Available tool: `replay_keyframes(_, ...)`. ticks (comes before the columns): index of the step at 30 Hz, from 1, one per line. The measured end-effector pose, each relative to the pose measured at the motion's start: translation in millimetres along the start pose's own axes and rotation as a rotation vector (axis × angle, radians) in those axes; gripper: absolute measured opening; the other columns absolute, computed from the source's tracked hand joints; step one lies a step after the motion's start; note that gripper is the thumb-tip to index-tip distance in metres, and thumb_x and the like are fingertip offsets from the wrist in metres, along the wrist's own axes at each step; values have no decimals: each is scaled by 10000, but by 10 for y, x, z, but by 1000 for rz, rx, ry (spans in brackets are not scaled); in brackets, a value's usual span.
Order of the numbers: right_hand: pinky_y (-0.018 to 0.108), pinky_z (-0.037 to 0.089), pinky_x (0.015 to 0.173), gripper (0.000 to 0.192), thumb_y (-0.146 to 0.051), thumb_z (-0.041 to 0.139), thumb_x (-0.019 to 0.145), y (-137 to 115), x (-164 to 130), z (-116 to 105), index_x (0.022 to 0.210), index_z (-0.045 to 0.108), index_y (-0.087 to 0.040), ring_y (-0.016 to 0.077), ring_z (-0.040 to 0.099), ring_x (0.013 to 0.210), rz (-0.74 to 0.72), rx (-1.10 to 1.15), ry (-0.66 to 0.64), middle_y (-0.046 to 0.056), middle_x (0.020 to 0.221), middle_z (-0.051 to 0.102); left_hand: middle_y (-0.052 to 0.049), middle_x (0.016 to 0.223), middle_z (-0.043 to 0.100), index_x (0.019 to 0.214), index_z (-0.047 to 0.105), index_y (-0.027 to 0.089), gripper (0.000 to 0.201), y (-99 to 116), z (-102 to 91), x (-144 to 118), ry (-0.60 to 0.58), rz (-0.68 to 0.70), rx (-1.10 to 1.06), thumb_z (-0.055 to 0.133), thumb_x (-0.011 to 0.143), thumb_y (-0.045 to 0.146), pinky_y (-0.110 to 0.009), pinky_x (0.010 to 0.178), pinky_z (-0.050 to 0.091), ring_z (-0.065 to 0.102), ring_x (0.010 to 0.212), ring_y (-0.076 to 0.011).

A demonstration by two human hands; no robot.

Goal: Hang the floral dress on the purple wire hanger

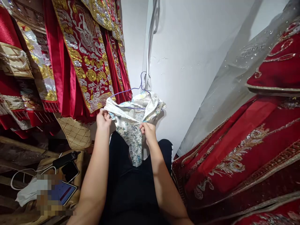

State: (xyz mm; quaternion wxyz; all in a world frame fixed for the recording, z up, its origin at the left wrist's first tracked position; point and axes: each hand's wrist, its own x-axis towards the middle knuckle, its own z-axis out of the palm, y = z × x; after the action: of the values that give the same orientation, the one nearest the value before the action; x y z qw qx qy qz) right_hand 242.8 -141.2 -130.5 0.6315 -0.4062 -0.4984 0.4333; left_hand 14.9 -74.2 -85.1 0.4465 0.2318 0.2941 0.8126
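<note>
Fabric fills most of the view: a pale floral garment [133, 125], white with blue-grey print, hangs from a thin blue wire hanger [131, 90] just above both hands, in front of a white wall [187, 78]. The left hand [103, 118] has its grip closed in a pinch on the garment's left upper edge, right where the cloth meets the hanger's arm. The right hand [147, 130] is also closed on the cloth, holding a fold a little lower and nearer the middle, with the garment's tail dropping between the two forearms over dark trousers [131, 187]. As far as can be judged, the garment is already on the hanger, but it sits bunched and uneven at the shoulders, so the settling or straightening of the cloth looks only partly done; whether it is being put on or taken off cannot be told. Up and to the left of the left grip hang red embroidered robes [86, 53] with gold and silver thread. To the right of the right grip more red embroidered cloth [246, 150] lies under a clear cover [225, 87]. Below and left of the left grip lie a dark phone [69, 171], a tablet [63, 192] and a white cable [21, 175].
</note>
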Motion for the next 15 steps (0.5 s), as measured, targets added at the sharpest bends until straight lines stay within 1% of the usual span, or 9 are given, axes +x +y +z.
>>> replay_keyframes(1,257,255,447,278,-415,606,772,-46,-14,-21,600,613,-198,97,327,411,16,33,7,-34,424,446,17,635,549,775,519,186,246,-154,-128,-120,51,-133,22,526,959,350,-250,664,492,594,642,-121)
replay_keyframes(3,259,237,430,275,-427,622,765,-151,-29,-106,608,605,-202,97,322,407,33,72,40,-35,428,447,37,611,543,784,537,181,227,-481,-300,-406,54,-243,85,567,924,356,-236,641,476,574,577,-101)
replay_keyframes(5,259,208,412,285,-429,619,772,-249,-52,-236,595,578,-209,92,286,390,50,92,58,-47,411,409,31,601,564,766,577,160,245,-742,-334,-655,-7,-312,122,708,811,362,-238,591,445,548,520,-100)
replay_keyframes(7,257,175,404,320,-426,622,784,-322,-91,-379,558,546,-213,80,222,371,81,48,-2,-67,380,343,-8,671,636,794,633,139,284,-860,-255,-796,-84,-348,135,792,718,362,-242,591,440,584,558,-117)
replay_keyframes(9,251,188,405,365,-442,644,800,-355,-132,-495,537,567,-201,73,220,364,144,-88,-166,-65,361,338,-33,776,686,837,667,141,313,-829,-122,-837,-156,-317,112,812,696,379,-235,633,456,630,656,-132)
replay_keyframes(11,247,246,415,412,-501,659,820,-335,-155,-553,568,637,-176,81,311,375,227,-240,-340,-24,393,448,-28,833,696,853,669,160,313,-707,10,-846,-255,-236,67,804,714,407,-225,683,471,642,729,-130)
replay_keyframes(12,247,275,420,439,-544,654,829,-305,-154,-557,606,671,-166,92,367,393,256,-279,-380,4,439,519,-24,846,695,853,665,168,312,-637,67,-861,-318,-194,51,794,730,424,-224,701,476,642,746,-130)
replay_keyframes(13,247,297,423,468,-590,644,832,-264,-146,-546,647,693,-163,102,413,416,265,-287,-372,26,498,579,-21,849,690,852,660,174,310,-571,118,-893,-387,-156,47,780,750,441,-226,715,480,639,752,-130)
replay_keyframes(15,250,342,431,513,-667,624,824,-168,-114,-493,724,709,-171,121,482,470,234,-239,-261,52,625,656,-16,844,679,854,661,181,296,-470,204,-1009,-525,-89,104,748,794,457,-233,739,483,629,755,-130)
